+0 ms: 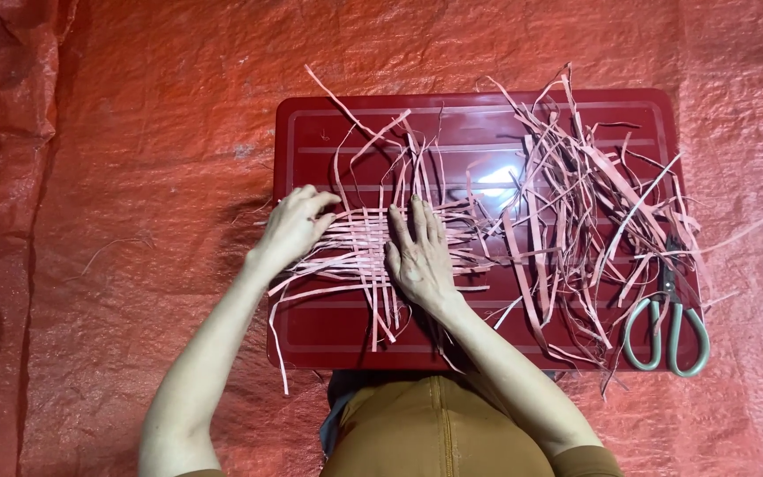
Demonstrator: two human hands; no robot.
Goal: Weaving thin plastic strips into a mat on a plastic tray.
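Pink woven strips [366,247]: a small flat mat of thin paper-like strips, crossed over and under each other. It lies on the left half of the tray, between the two hands.
Left hand [293,228]: fingers bent and close together. The fingertips press on the left edge of the mat. It grips nothing that I can see.
Right hand [419,256]: open and flat, fingers spread a little. The palm and fingers lie on the right side of the mat and push it down.
Hands together or apart: they are near each other but do not touch. The mat is in the gap.
Which way the mat runs: its long side goes left to right across the tray. Some strips go sideways, and some go from the far edge of the tray toward the person. Loose ends stick out on all sides.
Red tray [311,132]: a dark red, shiny board with round corners. It holds the mat, the loose pile and the scissors.
Loose strips [576,212]: a messy pile of the same pink strips on the right half of the tray. They point every way.
Scissors [667,329]: grey-green handles, near the right corner closest to the person. The blades are partly under the loose strips.
Red sheet [134,177]: a crinkly plastic cover under the tray.
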